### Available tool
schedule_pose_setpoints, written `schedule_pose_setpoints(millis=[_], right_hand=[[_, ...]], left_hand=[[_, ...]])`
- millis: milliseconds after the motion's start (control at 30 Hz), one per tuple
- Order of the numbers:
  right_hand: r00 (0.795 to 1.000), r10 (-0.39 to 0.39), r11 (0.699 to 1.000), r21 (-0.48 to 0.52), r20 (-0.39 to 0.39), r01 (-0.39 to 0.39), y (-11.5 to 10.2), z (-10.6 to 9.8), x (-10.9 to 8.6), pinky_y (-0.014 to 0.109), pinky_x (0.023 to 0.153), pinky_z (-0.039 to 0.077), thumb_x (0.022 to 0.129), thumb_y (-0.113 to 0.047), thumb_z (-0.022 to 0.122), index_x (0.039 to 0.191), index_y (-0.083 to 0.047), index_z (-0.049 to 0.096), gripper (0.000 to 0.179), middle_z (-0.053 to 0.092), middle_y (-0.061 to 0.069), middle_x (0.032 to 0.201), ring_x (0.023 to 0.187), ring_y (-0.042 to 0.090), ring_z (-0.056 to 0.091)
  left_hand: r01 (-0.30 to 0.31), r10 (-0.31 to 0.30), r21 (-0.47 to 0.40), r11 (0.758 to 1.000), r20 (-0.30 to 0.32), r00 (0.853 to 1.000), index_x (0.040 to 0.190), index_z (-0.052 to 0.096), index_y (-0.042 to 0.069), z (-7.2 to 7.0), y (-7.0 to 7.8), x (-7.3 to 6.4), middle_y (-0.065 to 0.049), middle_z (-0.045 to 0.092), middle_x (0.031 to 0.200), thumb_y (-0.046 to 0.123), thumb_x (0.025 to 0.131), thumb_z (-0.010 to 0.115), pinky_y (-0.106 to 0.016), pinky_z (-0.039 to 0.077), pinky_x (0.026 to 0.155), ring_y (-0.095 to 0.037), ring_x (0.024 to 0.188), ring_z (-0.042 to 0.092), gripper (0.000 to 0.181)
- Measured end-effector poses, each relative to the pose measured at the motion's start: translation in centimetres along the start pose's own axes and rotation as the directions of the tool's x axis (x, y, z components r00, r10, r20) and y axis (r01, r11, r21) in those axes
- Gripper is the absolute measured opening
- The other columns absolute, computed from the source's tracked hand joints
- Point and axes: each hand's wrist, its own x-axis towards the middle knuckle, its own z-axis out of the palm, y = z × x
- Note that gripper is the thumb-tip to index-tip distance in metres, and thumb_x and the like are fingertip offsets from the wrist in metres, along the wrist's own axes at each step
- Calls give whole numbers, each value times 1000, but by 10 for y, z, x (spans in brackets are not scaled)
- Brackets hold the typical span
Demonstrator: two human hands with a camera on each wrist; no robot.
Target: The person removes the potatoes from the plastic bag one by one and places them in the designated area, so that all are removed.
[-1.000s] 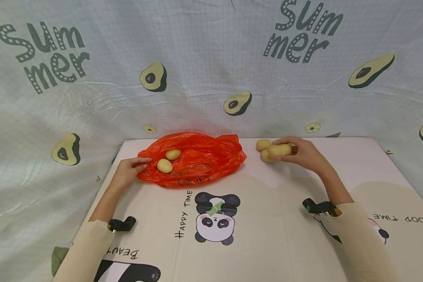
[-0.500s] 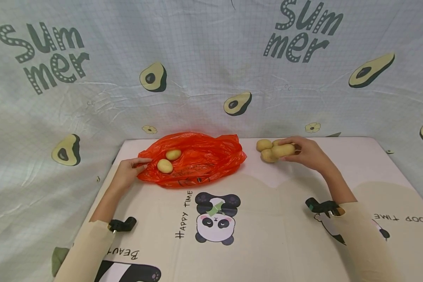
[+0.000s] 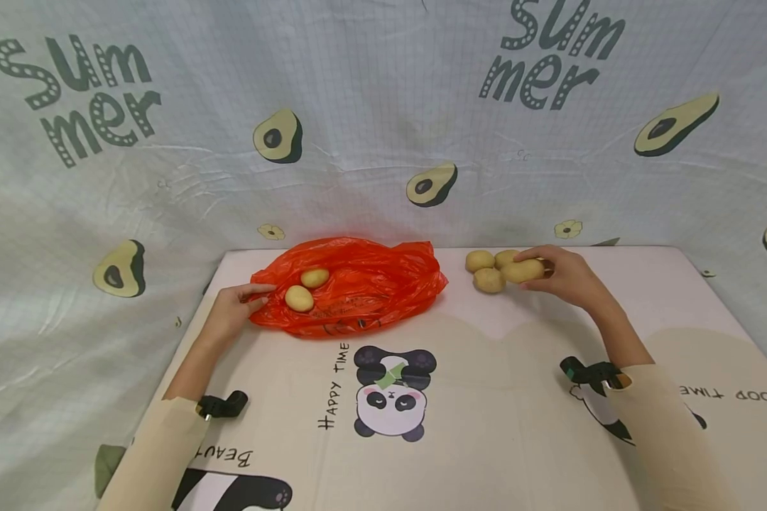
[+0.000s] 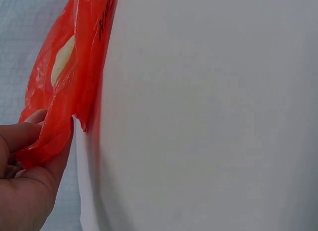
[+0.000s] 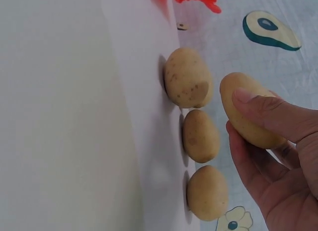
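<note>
One smooth, oval potato has moved rightward, gripped by the right hand; left hand pinches crinkled red plastic.

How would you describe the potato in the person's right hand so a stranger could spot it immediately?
On the panda-print table, find the crumpled red plastic bag, then look right to three potatoes resting close together. The held potato is at the right side of that group, in the person's right hand. It alone is gripped; its neighbours lie on the table.
</note>
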Motion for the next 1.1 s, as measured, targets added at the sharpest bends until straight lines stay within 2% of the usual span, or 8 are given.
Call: schedule_pose_setpoints(millis=[133, 333, 600, 800, 967, 1100], right_hand=[[1000, 10, 1000, 0, -7, -10, 3, -1, 0, 23, 76, 46, 74, -20, 82, 118, -21, 64, 47, 58, 7, 126, 103, 24, 58], [999, 34, 999, -6, -17, -34, 7, -2, 0, 28, 76, 47, 73, -15, 82, 118, -19, 64, 48, 59, 9, 125, 103, 26, 60], [999, 48, 999, -12, -11, -48, 12, -1, -2, 34, 76, 47, 75, -17, 81, 119, -15, 64, 47, 58, 14, 124, 101, 29, 58], [999, 51, 999, 9, 12, -51, 18, 0, -2, 38, 78, 47, 77, -17, 79, 118, -13, 63, 45, 56, 15, 126, 105, 34, 57], [999, 47, 999, 21, 25, -47, 22, 4, -1, 41, 83, 46, 77, -15, 79, 118, -12, 63, 45, 56, 13, 127, 106, 33, 57], [999, 41, 999, 23, 29, -42, 23, 6, -1, 37, 85, 46, 76, -15, 80, 119, -12, 63, 46, 55, 12, 128, 107, 31, 57]], left_hand=[[4, -4, -1, 1000, -2, 1000, 125, 61, 3, -1, 0, 0, -18, 47, 138, 1, 94, 51, -47, 29, 110, -32, 136, 30, 33], [7, -7, -8, 1000, -4, 1000, 125, 61, 2, -1, 0, 0, -19, 46, 139, 0, 93, 51, -47, 28, 110, -32, 136, 29, 33], [11, -11, -4, 1000, -5, 1000, 124, 61, 3, 0, -2, 1, -17, 49, 136, 2, 94, 52, -46, 31, 109, -31, 135, 31, 32], [8, -8, -12, 1000, -1, 1000, 124, 61, 3, 0, -1, 1, -17, 49, 136, 2, 94, 52, -45, 32, 109, -30, 135, 31, 32], [14, -14, -10, 1000, -3, 1000, 124, 61, 3, -1, 0, 0, -17, 48, 137, 2, 94, 52, -45, 32, 109, -31, 135, 31, 32], [16, -16, -15, 1000, -2, 1000, 124, 61, 3, 0, 0, 1, -17, 48, 137, 2, 94, 52, -45, 32, 109, -30, 135, 31, 32]])
